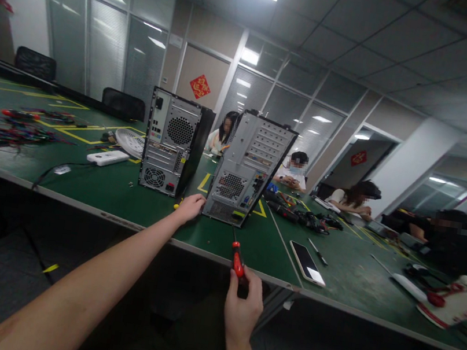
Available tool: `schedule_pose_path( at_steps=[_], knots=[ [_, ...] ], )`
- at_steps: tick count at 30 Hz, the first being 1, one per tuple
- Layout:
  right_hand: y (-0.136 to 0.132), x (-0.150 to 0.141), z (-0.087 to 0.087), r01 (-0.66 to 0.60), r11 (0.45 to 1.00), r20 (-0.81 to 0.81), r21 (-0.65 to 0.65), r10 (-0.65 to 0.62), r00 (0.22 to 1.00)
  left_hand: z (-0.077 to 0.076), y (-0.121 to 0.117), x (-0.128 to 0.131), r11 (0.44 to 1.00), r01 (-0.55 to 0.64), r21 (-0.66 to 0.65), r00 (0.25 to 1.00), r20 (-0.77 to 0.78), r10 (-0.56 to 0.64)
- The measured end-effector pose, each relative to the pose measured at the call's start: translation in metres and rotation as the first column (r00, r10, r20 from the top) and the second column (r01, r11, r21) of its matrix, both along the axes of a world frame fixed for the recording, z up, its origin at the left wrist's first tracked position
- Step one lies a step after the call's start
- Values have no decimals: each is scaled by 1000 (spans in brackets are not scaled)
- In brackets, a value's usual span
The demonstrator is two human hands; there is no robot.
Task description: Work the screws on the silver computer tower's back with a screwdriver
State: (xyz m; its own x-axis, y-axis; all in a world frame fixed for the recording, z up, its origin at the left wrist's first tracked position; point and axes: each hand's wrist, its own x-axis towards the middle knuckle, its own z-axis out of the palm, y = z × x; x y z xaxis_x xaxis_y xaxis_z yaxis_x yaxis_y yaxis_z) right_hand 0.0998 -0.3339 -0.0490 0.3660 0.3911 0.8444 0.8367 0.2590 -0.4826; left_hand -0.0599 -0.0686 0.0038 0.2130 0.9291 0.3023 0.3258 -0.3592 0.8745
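Right hand grips a screwdriver pointing far toward the right PC tower; whether the left hand grips is unclear.

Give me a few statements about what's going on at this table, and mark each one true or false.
1. Two computer cases stand on the green table. True.
2. The right hand holds a screwdriver with a blue handle. False: the handle is red and black.
3. The phone lies to the right of both computer cases. True.
4. The left hand is holding the phone. False: its fingers are at the lower side of the right-hand case.
5. The white power strip lies to the left of both computer cases. True.
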Motion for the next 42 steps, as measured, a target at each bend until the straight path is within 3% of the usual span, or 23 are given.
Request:
schedule_pose_path(
  at_steps=[11,18,26,34,42],
  knots=[
    [0,0,-1,2,1000,74,-15,-1,997,1,-1,-2,1000,15,-23,1000,9,-15],
    [0,0,-3,-12,998,-13,-57,11,1000,-1,0,-1,1000,11,-17,1000,15,-11],
    [0,-1,-1,20,1000,64,7,-21,998,0,0,-1,1000,9,9,1000,-6,-9],
    [-1,0,-1,-32,999,-28,-44,31,999,-2,2,1,1000,-4,-1,1000,8,4],
    [0,0,-1,-5,1000,50,-12,5,999,-2,1,0,1000,6,-6,1000,18,-6]
  ],
)
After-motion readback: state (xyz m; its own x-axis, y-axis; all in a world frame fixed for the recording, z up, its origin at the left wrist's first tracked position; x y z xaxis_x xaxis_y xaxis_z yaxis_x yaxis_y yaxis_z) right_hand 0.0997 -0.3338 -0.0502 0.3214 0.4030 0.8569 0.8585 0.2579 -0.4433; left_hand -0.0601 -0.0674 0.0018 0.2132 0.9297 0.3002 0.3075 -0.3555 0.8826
